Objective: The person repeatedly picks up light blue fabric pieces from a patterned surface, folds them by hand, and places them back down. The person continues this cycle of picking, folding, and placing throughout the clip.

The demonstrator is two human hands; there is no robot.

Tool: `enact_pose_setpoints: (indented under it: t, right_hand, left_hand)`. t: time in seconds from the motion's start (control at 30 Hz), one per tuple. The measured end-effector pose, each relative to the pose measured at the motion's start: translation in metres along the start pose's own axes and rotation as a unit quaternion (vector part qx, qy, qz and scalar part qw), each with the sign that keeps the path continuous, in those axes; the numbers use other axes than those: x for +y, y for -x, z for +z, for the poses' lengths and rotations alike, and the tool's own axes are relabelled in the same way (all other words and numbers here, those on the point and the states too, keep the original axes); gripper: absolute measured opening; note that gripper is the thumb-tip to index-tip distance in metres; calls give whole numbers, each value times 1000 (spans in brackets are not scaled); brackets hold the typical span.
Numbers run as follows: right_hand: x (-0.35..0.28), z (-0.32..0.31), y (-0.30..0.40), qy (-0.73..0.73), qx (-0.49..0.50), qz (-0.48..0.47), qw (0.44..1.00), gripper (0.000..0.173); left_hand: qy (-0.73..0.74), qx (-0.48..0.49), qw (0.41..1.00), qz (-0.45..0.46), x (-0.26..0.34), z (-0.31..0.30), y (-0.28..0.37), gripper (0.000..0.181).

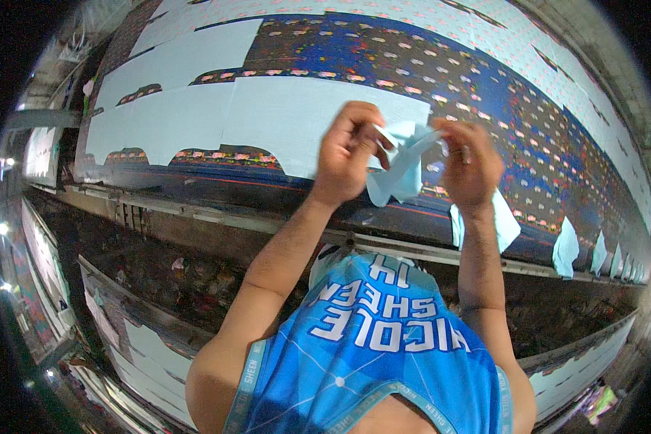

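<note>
My left hand pinches one edge of a crumpled, pale blue piece, fabric or paper. The fingers of my right hand grip its other side, and both hands look slightly blurred. The piece hangs folded between them above a long table. Just behind it, a flat pale panel with a curved lower edge lies on the table's dark patterned surface. A matching panel adjoins it on the left. Below my right wrist, another pale piece drapes over the near edge.
Several pale scraps, one at the right, hang along the table's near rail. More pale panels cover the far side. A dark, littered aisle runs before me, with another table at lower left. Lamps shine at left.
</note>
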State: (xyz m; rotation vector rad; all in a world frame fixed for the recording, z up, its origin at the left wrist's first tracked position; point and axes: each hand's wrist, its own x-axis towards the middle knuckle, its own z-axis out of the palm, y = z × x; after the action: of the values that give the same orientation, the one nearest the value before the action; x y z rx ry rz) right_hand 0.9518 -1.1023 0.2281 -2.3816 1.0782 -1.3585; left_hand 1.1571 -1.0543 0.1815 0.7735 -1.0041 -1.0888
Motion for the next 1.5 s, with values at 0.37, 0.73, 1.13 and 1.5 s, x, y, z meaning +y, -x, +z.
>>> enact_pose_setpoints:
  t: [0.37, 0.73, 1.13, 1.5]
  right_hand:
    - [82, -22, 26, -326, 177, 204, 906, 14]
    - [175, 42, 4, -366, 107, 353, 854, 20]
    - [272, 152, -19, -203, -97, 515, 827, 74]
    - [308, 157, -59, -183, -156, 461, 854, 80]
  left_hand:
    - [-88, 340, 935, 50, 64, -331, -35, 17]
    - [-370, 254, 893, 29, 10, -385, -140, 29]
    - [-520, 145, 842, -12, -153, -433, -291, 13]
    - [-674, 84, 733, 36, -167, -434, -346, 22]
